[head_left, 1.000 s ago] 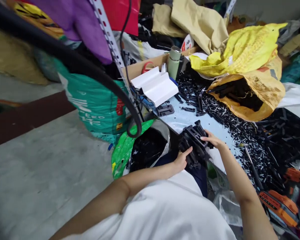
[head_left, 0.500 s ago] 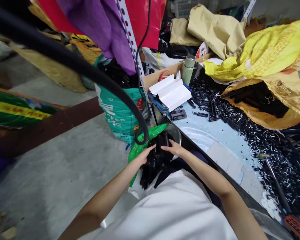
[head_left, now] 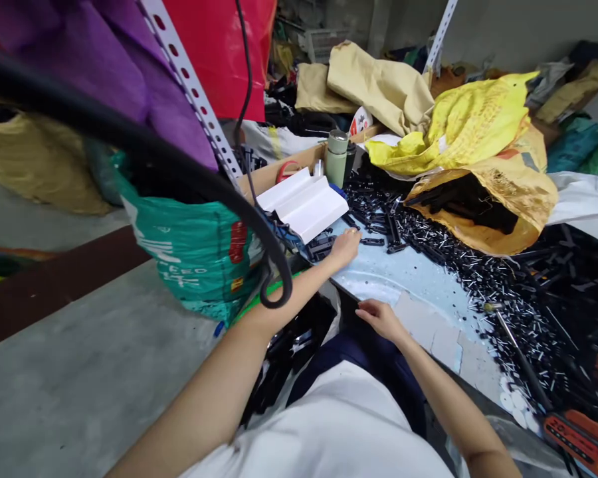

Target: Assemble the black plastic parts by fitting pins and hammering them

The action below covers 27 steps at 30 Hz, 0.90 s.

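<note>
My left hand (head_left: 346,248) reaches over the near left of the light blue work surface (head_left: 376,265), its fingers curled down beside black plastic parts (head_left: 321,245). What it holds, if anything, is hidden under the fingers. My right hand (head_left: 383,320) hovers by the table's near edge, fingers loosely bent and apart, with nothing visible in it. Below my left forearm, an open bag (head_left: 323,312) of black parts stands against my lap. More black clip-like parts (head_left: 373,241) lie just beyond my left hand.
A folded white sheet (head_left: 303,202) and a green flask (head_left: 336,159) stand behind. Small pins and black parts (head_left: 458,285) are heaped to the right, near an orange power tool (head_left: 573,438). A yellow sack (head_left: 523,226) lies open. A black hose (head_left: 194,169) hangs across the left, before a teal bag (head_left: 194,252).
Both hands have come up out of the bag of black parts. My left hand has moved onto the work surface, my right to its near edge. The view has turned to the right.
</note>
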Available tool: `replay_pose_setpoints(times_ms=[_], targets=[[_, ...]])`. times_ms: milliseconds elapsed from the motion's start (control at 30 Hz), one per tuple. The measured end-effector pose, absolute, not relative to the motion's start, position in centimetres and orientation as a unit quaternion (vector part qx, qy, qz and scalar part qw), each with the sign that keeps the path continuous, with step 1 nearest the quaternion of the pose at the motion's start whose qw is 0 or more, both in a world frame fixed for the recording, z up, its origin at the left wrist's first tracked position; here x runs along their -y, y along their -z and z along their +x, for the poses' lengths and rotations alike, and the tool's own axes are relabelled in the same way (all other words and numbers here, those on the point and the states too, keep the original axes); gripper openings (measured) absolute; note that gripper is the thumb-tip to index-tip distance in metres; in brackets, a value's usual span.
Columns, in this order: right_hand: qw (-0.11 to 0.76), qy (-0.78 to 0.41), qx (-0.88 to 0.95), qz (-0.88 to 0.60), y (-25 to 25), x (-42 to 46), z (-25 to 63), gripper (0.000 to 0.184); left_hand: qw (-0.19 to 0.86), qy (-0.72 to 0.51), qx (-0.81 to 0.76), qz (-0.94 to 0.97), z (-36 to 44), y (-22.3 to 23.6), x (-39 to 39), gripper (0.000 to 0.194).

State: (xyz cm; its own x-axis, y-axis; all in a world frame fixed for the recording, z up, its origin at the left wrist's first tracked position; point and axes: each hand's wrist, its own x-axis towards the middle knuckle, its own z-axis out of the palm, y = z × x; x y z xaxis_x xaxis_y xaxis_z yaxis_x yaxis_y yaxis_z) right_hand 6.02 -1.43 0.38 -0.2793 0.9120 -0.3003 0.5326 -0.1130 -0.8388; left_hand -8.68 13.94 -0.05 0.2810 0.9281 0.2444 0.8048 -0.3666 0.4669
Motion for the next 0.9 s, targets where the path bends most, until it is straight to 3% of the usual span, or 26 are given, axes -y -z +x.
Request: replay_pose_setpoints(times_ms=[133,267,400,533,700,833,900], targets=[[0.220,-0.467,0.630,-0.580,-0.2,2.9,7.9,0.032,0.119,-0.235,-0.557,0.787,-6.7,-0.9,-20.2,0.025],[0.244,-0.372,0.641,-0.626,-1.1,-0.8,11.2,0.027,0.109,-0.225,-0.550,0.797,-6.7,-1.1,-21.5,0.020],[0.240,-0.227,0.645,-0.689,-2.7,-8.8,12.8,0.024,0.104,-0.200,-0.531,0.817,-6.3,-1.1,-18.1,0.015],[0.204,-0.129,0.621,-0.746,-3.9,-16.2,11.2,0.039,0.141,-0.161,-0.474,0.854,-4.0,-0.1,-11.6,0.017],[0.233,-0.174,0.600,-0.745,-4.1,-18.9,10.8,0.044,0.147,-0.131,-0.436,0.878,-2.4,1.7,-5.8,0.027],[0.389,-0.287,0.601,-0.636,-2.6,-14.2,13.9,0.051,0.146,-0.193,-0.501,0.831,-4.3,2.6,-4.9,0.023],[0.425,-0.352,0.603,-0.577,-1.6,-10.2,15.9,0.045,0.176,-0.254,-0.502,0.808,-5.2,2.9,-4.9,0.016]])
